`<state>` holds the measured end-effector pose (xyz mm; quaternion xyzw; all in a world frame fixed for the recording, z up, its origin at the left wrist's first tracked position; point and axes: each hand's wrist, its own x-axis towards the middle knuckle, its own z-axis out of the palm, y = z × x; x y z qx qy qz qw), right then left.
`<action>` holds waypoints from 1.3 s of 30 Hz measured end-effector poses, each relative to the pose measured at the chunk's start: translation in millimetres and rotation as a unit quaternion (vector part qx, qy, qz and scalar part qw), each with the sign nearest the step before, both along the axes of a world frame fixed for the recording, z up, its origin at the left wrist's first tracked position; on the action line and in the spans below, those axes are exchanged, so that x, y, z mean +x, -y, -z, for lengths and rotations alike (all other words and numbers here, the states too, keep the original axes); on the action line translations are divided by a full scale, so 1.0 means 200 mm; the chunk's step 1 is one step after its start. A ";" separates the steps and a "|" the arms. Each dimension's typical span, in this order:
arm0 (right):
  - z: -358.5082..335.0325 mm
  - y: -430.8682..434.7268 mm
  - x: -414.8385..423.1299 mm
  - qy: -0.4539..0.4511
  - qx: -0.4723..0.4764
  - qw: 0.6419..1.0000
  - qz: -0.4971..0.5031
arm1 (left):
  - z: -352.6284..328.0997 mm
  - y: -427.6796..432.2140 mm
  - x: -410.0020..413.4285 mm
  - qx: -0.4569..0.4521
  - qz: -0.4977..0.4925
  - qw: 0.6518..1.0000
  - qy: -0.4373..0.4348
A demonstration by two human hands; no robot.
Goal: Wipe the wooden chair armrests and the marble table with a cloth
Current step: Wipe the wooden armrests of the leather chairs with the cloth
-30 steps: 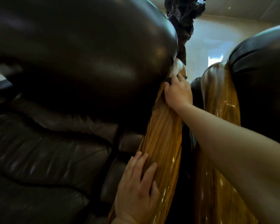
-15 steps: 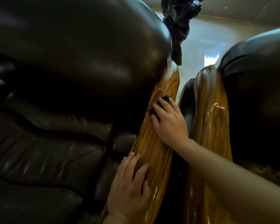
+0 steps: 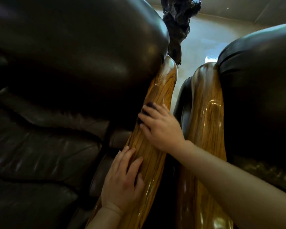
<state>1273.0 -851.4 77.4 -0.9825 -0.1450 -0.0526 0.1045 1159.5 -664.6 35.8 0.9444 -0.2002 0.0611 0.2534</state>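
A: Grip check. Our right hand (image 3: pixel 160 128) lies flat, fingers pressing a small dark cloth (image 3: pixel 148 108) onto the glossy striped-grain wooden armrest (image 3: pixel 157 96).

B: Confirmed; cloth mostly hidden beneath the fingers. Our left hand (image 3: pixel 122 180) rests open on the same armrest, lower down, holding nothing.

A: Dark leather cushion (image 3: pixel 73 63) borders it; second wooden armrest (image 3: pixel 206 113) just beside.

seating: dark brown leather cushion (image 3: pixel 40 154) near left, its bulging leather backrest (image 3: pixel 76 52) above | right: second dark leather chair back (image 3: pixel 261 90) | far centre: dark gnarled carved piece (image 3: pixel 177 22) | wall (image 3: pixel 205 35): pale, glossy | light: small bright patch (image 3: pixel 210 59) far between the chairs
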 end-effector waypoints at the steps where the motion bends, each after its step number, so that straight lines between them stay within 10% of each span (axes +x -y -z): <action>1: -0.02 0.01 0.09 -0.008 0.004 0.999 0.043 | 0.00 0.00 0.00 -0.004 0.001 1.000 0.001; 6: -0.03 -0.03 0.19 -0.007 0.026 0.991 0.134 | 0.00 0.01 0.00 -0.010 0.002 1.000 0.000; 13: -0.02 -0.01 -0.21 -0.025 0.003 0.989 -0.146 | 0.01 -0.01 0.01 0.013 0.011 1.000 -0.008; 20: -0.04 -0.07 0.16 -0.025 -0.010 0.996 0.084 | 0.01 0.00 0.01 0.003 -0.009 1.000 -0.006; 27: 0.00 -0.08 -0.18 -0.021 -0.031 0.986 -0.162 | 0.01 -0.01 -0.01 0.021 -0.010 1.000 -0.009; 32: -0.02 -0.12 -0.01 -0.009 -0.014 0.999 0.047 | -0.01 -0.02 -0.02 0.019 -0.007 1.000 -0.001; 39: 0.03 -0.23 -0.21 0.016 -0.036 0.997 0.065 | 0.05 -0.19 -0.27 0.047 0.045 0.998 0.022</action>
